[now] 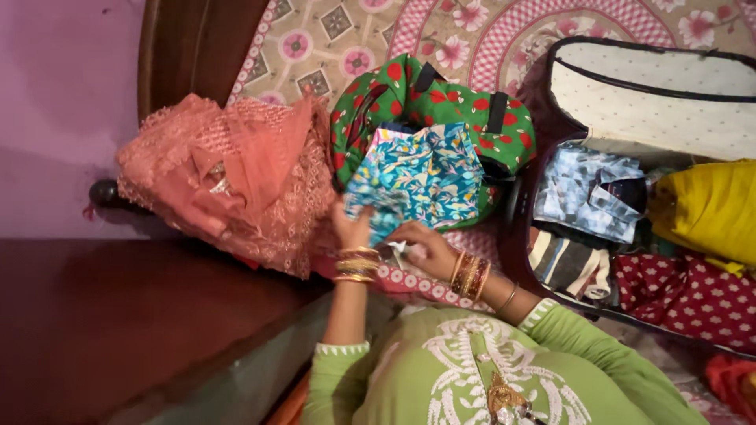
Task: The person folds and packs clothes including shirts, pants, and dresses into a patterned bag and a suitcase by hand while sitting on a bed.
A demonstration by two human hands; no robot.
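At the middle of the frame the left hand [352, 227] grips the near edge of a blue flowered cloth [417, 175] lying on a green and red bag [441, 98], while the right hand [425, 250] seems to pinch a small white scrap [396, 250], left of an open suitcase [630, 181].

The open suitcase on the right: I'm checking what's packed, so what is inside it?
Inside the open dark suitcase lie a blue checked shirt, a striped folded cloth, a yellow fabric bundle and a maroon flower-print cloth. Anything beneath these is covered.
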